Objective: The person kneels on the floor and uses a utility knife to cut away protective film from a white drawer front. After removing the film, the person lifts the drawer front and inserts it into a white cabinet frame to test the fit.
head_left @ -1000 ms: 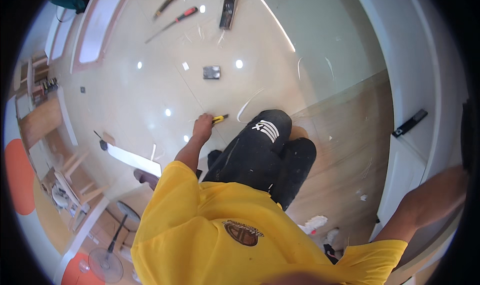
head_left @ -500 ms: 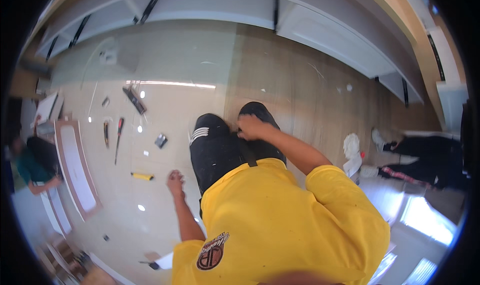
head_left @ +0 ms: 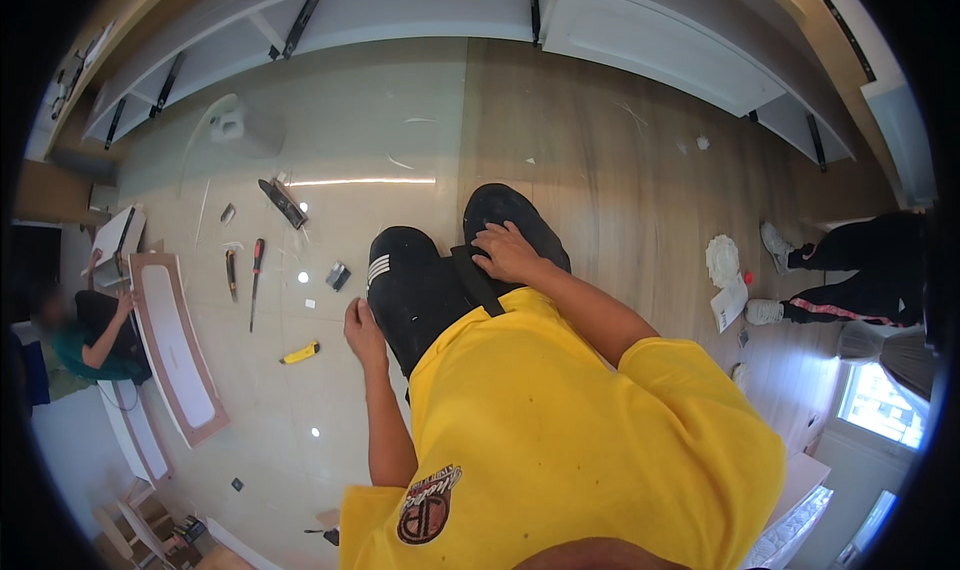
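Note:
My right hand (head_left: 508, 253) rests on my dark-clad right thigh, its fingers spread and nothing seen in them. Beside my left knee hangs my left hand (head_left: 366, 332), fingers loosely bent and apart, holding nothing I can see. On the tiles left of it lies a yellow utility knife (head_left: 300, 353). A small grey metallic block (head_left: 339, 276) sits just beyond that hand. Farther left are a red-and-black screwdriver (head_left: 257, 282) and a slim orange-and-black tool (head_left: 231, 275). Beyond them lies a long dark tool (head_left: 283, 204), its exact kind unclear.
A white cabinet (head_left: 430, 15) with dark runners spans the far side. A whitish jug (head_left: 245, 130) stands far left. At left, a person in green (head_left: 95, 345) sits by a brown-edged white panel (head_left: 178, 345). Another person's legs (head_left: 850, 270) are at right, near white paper (head_left: 729, 303).
My left hand has drawn in toward my left knee. The right hand stays on the thigh, fingers now more spread. The person at left has raised a hand to the panel's top.

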Action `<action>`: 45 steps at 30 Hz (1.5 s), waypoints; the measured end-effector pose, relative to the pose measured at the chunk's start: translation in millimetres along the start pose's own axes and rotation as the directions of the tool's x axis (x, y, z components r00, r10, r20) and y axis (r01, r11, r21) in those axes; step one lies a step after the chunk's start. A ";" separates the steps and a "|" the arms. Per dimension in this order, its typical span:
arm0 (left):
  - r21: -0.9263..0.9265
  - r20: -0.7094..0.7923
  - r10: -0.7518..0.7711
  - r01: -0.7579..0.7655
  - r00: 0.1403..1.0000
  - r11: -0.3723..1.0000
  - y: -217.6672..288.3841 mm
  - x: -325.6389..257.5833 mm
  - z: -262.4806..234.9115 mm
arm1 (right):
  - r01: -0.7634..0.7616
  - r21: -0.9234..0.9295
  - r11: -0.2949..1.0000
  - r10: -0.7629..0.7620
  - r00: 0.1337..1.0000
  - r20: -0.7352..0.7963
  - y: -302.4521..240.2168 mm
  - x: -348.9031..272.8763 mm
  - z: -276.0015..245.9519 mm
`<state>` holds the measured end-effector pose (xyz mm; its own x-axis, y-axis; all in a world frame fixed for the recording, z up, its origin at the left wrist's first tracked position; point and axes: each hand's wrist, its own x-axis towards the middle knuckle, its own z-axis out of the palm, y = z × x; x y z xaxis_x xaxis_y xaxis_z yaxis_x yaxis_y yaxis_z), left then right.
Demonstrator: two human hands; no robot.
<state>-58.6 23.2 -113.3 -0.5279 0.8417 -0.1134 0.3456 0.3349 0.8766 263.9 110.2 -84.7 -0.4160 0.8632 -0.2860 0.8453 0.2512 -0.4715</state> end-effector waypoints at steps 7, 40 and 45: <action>0.550 0.167 0.185 -0.247 0.968 0.798 35.6 -27.0 49.9 | -0.032 0.012 0.999 0.034 0.985 -0.171 18.7 8.9 15.9; -0.123 -0.497 -0.386 0.378 0.777 0.918 -89.9 17.6 -83.5 | -0.185 -0.338 0.923 0.244 0.960 0.139 39.1 108.2 12.3; -0.069 -0.618 -0.533 0.635 0.578 0.769 -230.8 26.6 -153.2 | 0.267 -0.301 0.915 -0.131 0.904 0.406 -54.2 180.3 17.4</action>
<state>-271.3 -96.5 -246.9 -0.9687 0.0467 -0.2438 -0.1230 0.7627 0.6349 137.1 244.6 -125.2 -0.6227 0.5702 -0.5358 0.7635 0.5926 -0.2568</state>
